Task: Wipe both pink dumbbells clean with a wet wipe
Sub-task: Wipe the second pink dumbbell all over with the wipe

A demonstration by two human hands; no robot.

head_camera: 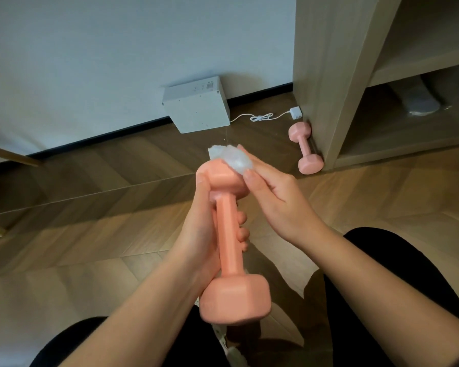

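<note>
Pink dumbbell point(227, 223), the near one, is held off the floor point(104, 234) at centre, the left hand point(199, 234) curled round its handle. The right hand point(273, 197) pinches a bunched wet wipe point(233, 158) and presses it on the far head. The second dumbbell point(305, 147) lies far right on the floor against the shelf unit point(329, 75), neither hand on it. The task looks less than half done: handle, near head, then the other dumbbell remain.
</note>
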